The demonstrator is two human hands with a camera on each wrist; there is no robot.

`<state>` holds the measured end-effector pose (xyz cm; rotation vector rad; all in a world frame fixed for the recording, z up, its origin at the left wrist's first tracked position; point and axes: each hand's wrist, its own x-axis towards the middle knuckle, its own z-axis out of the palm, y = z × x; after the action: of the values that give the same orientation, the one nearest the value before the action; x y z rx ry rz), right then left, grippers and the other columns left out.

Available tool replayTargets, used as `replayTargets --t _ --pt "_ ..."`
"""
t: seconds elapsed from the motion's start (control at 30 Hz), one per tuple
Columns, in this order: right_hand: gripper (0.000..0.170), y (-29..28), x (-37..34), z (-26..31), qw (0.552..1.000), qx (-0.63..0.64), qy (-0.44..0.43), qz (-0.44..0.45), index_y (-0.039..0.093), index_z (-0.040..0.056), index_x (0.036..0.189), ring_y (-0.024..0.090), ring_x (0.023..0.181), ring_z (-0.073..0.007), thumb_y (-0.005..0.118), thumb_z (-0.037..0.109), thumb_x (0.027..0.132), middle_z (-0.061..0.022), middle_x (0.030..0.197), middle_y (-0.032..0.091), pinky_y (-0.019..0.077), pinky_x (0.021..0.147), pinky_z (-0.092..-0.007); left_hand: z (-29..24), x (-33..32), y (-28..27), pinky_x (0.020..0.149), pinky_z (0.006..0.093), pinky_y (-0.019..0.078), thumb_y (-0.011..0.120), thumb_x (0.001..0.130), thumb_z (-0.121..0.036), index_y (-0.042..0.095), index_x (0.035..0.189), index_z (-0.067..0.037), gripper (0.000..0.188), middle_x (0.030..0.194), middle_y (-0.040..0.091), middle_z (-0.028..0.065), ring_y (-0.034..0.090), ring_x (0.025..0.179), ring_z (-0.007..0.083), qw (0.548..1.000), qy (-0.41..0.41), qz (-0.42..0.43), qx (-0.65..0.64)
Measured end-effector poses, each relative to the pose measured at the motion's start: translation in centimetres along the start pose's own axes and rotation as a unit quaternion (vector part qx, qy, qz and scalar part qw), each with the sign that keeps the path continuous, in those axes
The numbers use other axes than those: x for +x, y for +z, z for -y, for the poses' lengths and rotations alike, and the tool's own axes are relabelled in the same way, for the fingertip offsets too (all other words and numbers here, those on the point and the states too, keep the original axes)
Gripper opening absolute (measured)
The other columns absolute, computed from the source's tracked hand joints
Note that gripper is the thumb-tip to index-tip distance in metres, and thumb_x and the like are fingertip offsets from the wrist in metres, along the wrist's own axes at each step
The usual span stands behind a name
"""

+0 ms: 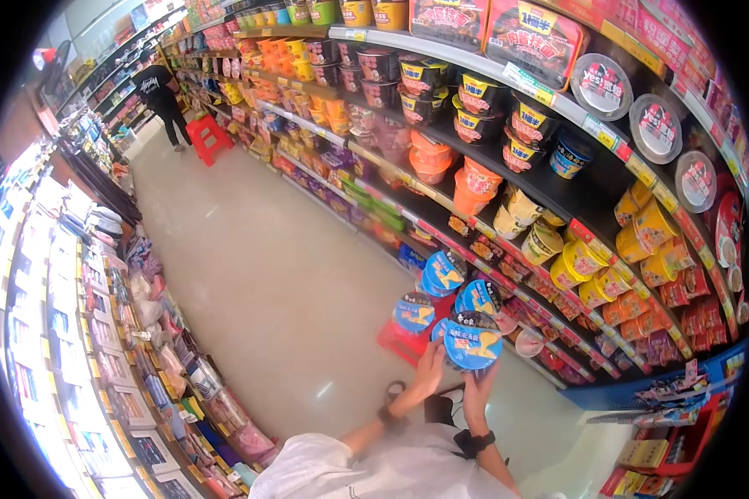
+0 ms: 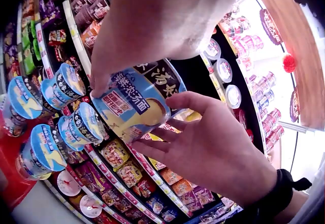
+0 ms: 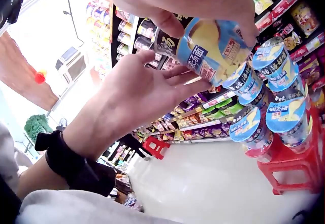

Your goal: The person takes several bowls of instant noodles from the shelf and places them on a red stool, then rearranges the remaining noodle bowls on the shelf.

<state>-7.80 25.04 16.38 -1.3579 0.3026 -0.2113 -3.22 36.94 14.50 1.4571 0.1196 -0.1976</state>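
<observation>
Both hands hold a blue-lidded instant noodle cup (image 1: 473, 343) in front of the body. My left hand (image 1: 427, 373) grips its left side, and my right hand (image 1: 478, 396) supports it from the right and below. In the left wrist view the cup (image 2: 134, 102) is tilted, its printed side facing the camera, with the right hand's thumb at its edge. Several matching noodle cups (image 3: 287, 115) stand just beyond, some stacked, on a red plastic stool (image 1: 399, 341). The held cup partly covers them in the head view.
A long shelf (image 1: 466, 58) of noodle cups and bags runs along the right. Low display racks (image 1: 133, 366) line the left side of the aisle floor (image 1: 250, 241). Farther down, a person (image 1: 154, 91) in black stands near another red stool (image 1: 209, 138).
</observation>
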Motion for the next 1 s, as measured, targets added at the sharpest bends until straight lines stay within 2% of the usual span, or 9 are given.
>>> replayTargets --t 0.23,0.3,0.37,0.5,0.63,0.87,0.9,0.93,1.0 --pt "0.079 -0.8 -0.4 -0.3 1.000 -0.030 -0.001 -0.007 0.012 0.0036 0.146 0.033 0.131 -0.0243 0.052 -0.006 0.079 -0.0141 0.143 0.030 0.0285 0.108 -0.0362 2.1 0.2 0.2 0.080 0.0285 0.0429 0.034 0.101 -0.033 0.040 0.129 0.001 0.044 0.099 0.051 0.0062 0.048 0.087 0.0121 0.999 -0.007 0.027 -0.014" --pt "0.080 -0.9 -0.5 -0.9 0.999 -0.032 0.003 -0.005 0.011 0.0031 0.146 0.035 0.130 -0.0243 0.053 -0.007 0.078 -0.0144 0.142 0.031 0.0299 0.107 -0.0358 2.4 0.1 -0.1 0.087 0.0307 0.0408 0.035 0.101 -0.031 0.038 0.130 0.003 0.045 0.108 0.050 0.0112 0.048 0.097 0.0166 0.999 -0.019 0.029 -0.003" --pt "0.082 -1.4 -0.7 -1.4 0.999 -0.034 0.000 -0.013 0.010 0.0024 0.145 0.038 0.127 -0.0244 0.053 -0.007 0.076 -0.0148 0.140 0.033 0.0322 0.105 -0.0354 3.3 0.2 0.2 0.101 0.0351 0.0365 0.035 0.100 -0.029 0.036 0.133 0.006 0.048 0.128 0.049 0.0216 0.049 0.118 0.0256 0.999 -0.043 0.030 0.016" --pt "0.079 -2.6 -0.7 -3.1 0.997 -0.028 0.072 -0.023 0.012 0.0023 0.142 0.048 0.116 -0.0223 0.054 -0.007 0.076 -0.0159 0.132 0.040 0.0427 0.094 -0.0306 5.1 -0.2 -0.2 0.098 0.0354 0.0388 0.039 0.100 -0.026 0.038 0.129 0.006 0.043 0.120 0.053 0.0192 0.051 0.113 0.0248 0.999 0.014 0.036 -0.003" --pt "0.078 -3.2 -1.2 -4.2 0.991 -0.048 0.122 -0.016 0.014 0.0001 0.138 0.051 0.109 -0.0221 0.055 -0.008 0.073 -0.0148 0.124 0.044 0.0475 0.085 -0.0307 7.6 -0.9 -1.3 0.094 0.0358 0.0408 0.038 0.100 -0.024 0.039 0.127 0.004 0.039 0.117 0.054 0.0178 0.053 0.109 0.0234 0.996 0.013 0.053 0.064" --pt "0.079 -5.0 -1.0 -10.2 0.987 -0.015 0.161 -0.011 0.013 -0.0004 0.137 0.048 0.114 -0.0240 0.055 -0.010 0.071 -0.0156 0.129 0.042 0.0447 0.092 -0.0327 8.0 -0.8 -1.7 0.093 0.0403 0.0411 0.035 0.099 -0.024 0.041 0.127 0.003 0.040 0.114 0.056 0.0241 0.055 0.107 0.0331 0.993 -0.020 0.063 0.101" --pt "0.072 -5.8 -0.5 -12.8 0.994 -0.039 0.100 0.004 0.009 -0.0011 0.133 0.059 0.094 -0.0291 0.052 -0.009 0.076 -0.0217 0.123 0.041 0.0589 0.070 -0.0382 8.8 -0.3 -1.6 0.090 0.0427 0.0421 0.035 0.098 -0.023 0.042 0.127 0.004 0.040 0.110 0.057 0.0267 0.056 0.106 0.0373 0.992 -0.005 0.054 0.112" --pt "0.072 -6.3 0.0 -14.3 0.993 -0.053 0.105 0.003 0.009 -0.0006 0.134 0.059 0.094 -0.0290 0.052 -0.009 0.076 -0.0216 0.122 0.041 0.0590 0.069 -0.0385 9.7 0.3 -1.4 0.088 0.0450 0.0431 0.034 0.096 -0.022 0.042 0.127 0.004 0.041 0.106 0.059 0.0293 0.057 0.104 0.0416 0.991 0.009 0.045 0.123" --pt "0.073 -6.4 0.9 -16.0 0.990 -0.080 0.116 0.000 0.009 0.0003 0.134 0.058 0.094 -0.0287 0.053 -0.008 0.076 -0.0214 0.121 0.042 0.0593 0.065 -0.0393 10.7 1.3 -1.3 0.088 0.0451 0.0433 0.036 0.095 -0.022 0.042 0.126 0.004 0.041 0.106 0.059 0.0291 0.057 0.103 0.0414 0.990 0.025 0.036 0.137"
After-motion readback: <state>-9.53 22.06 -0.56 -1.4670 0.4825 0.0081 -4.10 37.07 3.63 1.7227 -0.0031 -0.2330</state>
